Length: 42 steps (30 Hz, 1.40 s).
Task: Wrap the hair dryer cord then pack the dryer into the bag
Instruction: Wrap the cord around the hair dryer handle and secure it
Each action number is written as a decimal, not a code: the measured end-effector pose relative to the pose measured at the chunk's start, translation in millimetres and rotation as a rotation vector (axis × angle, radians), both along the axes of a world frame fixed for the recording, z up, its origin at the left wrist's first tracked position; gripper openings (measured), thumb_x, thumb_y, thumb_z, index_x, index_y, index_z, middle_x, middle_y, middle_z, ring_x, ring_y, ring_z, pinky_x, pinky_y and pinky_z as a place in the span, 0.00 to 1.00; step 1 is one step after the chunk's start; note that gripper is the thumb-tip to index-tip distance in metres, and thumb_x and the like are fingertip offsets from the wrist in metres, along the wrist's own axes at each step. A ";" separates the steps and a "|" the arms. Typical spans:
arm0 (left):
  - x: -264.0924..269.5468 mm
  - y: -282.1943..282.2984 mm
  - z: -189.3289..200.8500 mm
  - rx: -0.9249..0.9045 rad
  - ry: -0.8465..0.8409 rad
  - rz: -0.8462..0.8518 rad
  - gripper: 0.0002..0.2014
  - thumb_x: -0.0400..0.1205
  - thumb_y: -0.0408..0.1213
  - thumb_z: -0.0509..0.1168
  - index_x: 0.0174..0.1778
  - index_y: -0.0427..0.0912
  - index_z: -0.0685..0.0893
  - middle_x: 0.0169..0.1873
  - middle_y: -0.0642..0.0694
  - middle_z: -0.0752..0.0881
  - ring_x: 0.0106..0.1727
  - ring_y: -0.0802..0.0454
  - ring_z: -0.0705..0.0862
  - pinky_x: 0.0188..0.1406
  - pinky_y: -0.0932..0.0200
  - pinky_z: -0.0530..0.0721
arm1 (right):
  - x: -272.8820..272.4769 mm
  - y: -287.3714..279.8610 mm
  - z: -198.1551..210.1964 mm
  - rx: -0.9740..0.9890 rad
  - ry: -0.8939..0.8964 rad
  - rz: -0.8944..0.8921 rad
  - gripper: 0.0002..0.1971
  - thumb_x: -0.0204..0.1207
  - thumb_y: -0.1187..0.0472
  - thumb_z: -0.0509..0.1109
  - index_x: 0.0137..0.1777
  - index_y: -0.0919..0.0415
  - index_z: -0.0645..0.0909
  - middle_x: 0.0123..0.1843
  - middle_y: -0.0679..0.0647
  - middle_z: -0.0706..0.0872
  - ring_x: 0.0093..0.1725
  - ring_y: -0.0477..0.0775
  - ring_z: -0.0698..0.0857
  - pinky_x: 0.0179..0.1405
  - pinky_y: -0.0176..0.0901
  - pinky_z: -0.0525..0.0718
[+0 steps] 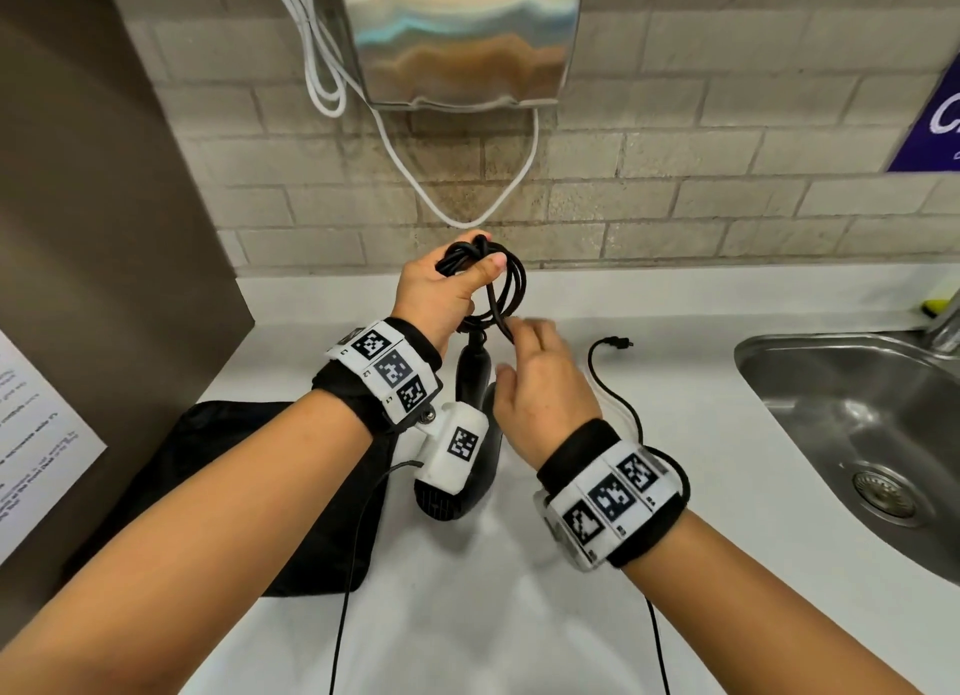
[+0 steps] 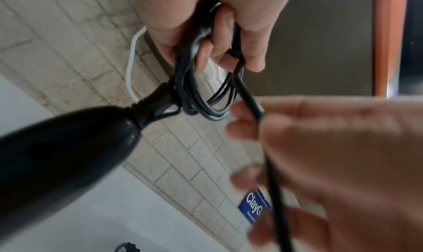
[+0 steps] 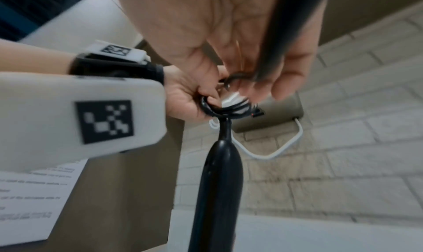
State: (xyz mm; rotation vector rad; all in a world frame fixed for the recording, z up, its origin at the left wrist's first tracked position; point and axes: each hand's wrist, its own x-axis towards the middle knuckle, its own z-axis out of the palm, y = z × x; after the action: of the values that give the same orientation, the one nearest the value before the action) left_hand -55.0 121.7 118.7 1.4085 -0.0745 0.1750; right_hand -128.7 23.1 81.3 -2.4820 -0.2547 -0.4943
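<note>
Steel sink (image 1: 810, 382), wall hand dryer (image 1: 460, 34), white countertop (image 1: 519, 616).

Bare forearms, black wristbands (image 1: 613, 465) with white square-coded marker blocks (image 1: 389, 369), thin black cables (image 1: 345, 590)

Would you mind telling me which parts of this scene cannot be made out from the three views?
- Hair dryer nozzle end: head view, hidden behind the left wrist camera.
- Bag opening: head view, covered by the left forearm.
- Right hand grip on the cord: left wrist view, blurred by motion.
- Plug prongs: head view, too small.
- Paper sign text: head view, blurred and cut by the left edge.
</note>
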 end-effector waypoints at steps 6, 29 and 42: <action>-7.4 -1.7 1.7 -0.151 0.070 0.043 0.05 0.77 0.35 0.71 0.39 0.50 0.84 0.25 0.57 0.82 0.16 0.62 0.67 0.24 0.65 0.65 | 22.9 -1.6 17.4 0.439 -0.279 -0.025 0.13 0.73 0.65 0.62 0.57 0.63 0.78 0.56 0.57 0.75 0.54 0.53 0.79 0.60 0.44 0.78; -9.3 12.2 6.5 -0.120 0.138 -0.036 0.05 0.77 0.37 0.70 0.36 0.46 0.82 0.26 0.55 0.87 0.14 0.60 0.61 0.17 0.67 0.64 | 78.1 -134.9 -67.4 -0.253 0.680 -0.287 0.17 0.82 0.63 0.53 0.67 0.65 0.76 0.68 0.62 0.79 0.67 0.62 0.78 0.65 0.45 0.75; -1.1 0.9 5.9 -0.048 0.148 -0.087 0.08 0.78 0.40 0.69 0.35 0.44 0.80 0.30 0.51 0.82 0.14 0.60 0.61 0.17 0.68 0.64 | 142.9 -154.5 -133.3 -0.444 0.830 -0.329 0.23 0.79 0.59 0.61 0.74 0.60 0.68 0.75 0.58 0.71 0.73 0.62 0.72 0.71 0.53 0.74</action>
State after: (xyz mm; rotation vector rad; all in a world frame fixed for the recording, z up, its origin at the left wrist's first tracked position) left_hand -56.1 122.6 124.5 1.3634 -0.0090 0.0003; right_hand 14.1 -131.4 -52.0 -2.9225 0.4240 0.5484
